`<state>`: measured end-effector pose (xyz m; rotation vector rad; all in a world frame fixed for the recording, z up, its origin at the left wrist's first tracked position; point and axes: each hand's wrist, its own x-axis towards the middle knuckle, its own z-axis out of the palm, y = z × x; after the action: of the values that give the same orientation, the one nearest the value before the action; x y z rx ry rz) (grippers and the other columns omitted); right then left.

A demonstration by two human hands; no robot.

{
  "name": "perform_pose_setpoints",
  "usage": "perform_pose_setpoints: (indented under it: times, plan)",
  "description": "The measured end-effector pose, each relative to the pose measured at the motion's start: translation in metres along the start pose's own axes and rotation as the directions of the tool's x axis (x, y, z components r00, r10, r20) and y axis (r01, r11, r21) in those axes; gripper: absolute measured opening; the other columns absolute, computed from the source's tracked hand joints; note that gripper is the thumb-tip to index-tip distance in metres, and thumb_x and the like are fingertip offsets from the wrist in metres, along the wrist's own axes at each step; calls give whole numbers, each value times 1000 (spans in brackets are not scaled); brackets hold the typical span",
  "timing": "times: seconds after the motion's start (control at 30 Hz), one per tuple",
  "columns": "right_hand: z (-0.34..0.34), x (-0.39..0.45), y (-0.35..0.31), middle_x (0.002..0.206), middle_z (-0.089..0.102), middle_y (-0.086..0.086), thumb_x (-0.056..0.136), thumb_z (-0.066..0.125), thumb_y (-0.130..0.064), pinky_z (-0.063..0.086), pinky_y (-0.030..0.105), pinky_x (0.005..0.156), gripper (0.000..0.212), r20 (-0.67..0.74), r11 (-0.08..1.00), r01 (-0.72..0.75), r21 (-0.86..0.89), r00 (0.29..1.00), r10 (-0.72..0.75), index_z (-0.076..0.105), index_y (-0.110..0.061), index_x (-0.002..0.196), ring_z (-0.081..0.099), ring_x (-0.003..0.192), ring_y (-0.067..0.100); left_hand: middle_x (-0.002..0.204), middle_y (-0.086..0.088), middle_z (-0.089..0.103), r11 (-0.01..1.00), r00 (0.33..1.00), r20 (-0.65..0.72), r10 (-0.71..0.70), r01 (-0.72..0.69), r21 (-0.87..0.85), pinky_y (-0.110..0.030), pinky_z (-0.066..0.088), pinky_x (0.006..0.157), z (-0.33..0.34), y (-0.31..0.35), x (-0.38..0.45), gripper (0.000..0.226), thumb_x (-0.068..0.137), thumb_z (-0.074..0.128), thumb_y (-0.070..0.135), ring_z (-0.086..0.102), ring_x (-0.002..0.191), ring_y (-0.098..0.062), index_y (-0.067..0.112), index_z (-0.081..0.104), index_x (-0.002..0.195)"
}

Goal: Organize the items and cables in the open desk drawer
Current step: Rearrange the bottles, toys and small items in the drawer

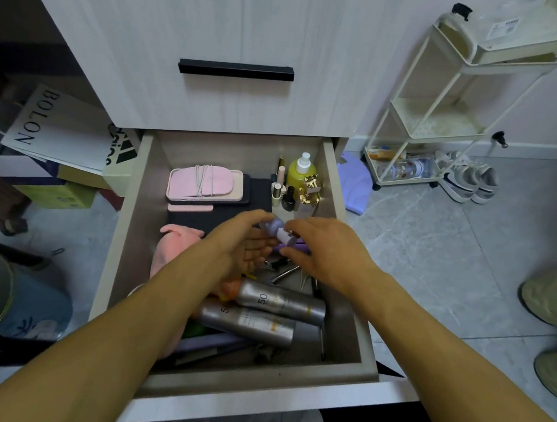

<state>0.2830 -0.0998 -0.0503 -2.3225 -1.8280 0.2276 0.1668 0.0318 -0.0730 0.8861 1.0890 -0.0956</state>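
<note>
Lilac little bottle sits between my hands above the open drawer: left hand cups it with loosely curled fingers, right hand pinches its white cap.

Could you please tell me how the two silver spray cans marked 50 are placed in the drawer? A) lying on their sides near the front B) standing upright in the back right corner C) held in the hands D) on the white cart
A: both silver spray cans lie on their sides, one against the other, in the front part of the drawer.
</note>
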Motion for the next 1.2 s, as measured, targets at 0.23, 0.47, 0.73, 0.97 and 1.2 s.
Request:
perform_pose_setpoints:
  times: [0.23,0.47,0.73,0.97,1.2]
  plan:
    - [0,41,7,108,61,4,97,48,-27,44,31,70,20,-4,999,-48,-26,999,48,57,-16,111,59,94,24,84,-7,75,820,973,-125,195,-92,565,-28,52,65,-5,29,14,36,87,61,41,68,73,-19,7,73,94]
    - [1,88,25,107,64,7,92,53,-23,44,36,76,21,103,943,41,-329,995,-7,61,-16,110,57,102,30,107,-7,67,291,891,33,453,-183,939,-28,42,75,-24,47,48,32,92,60,43,57,93,-20,15,70,105]
    - [8,114,17,104,65,5,95,52,-16,40,31,62,23,205,805,109,-584,979,16,59,-18,117,62,91,26,105,-5,68,406,865,45,500,-280,870,-27,41,76,-27,31,74,25,93,59,35,55,89,-16,15,70,104]
    - [9,117,15,109,64,8,92,52,-9,38,33,61,30,231,774,142,-617,973,6,56,-14,122,61,96,27,93,-1,63,516,868,22,496,-315,796,-26,44,81,-29,27,84,22,93,62,31,59,94,-18,15,74,103]
    - [-9,87,35,114,57,2,91,52,-16,34,33,62,25,142,949,65,-309,990,-22,57,-19,115,58,101,29,97,0,70,466,842,79,534,-371,803,-26,47,83,-25,18,84,14,90,64,21,62,92,-16,18,75,97]
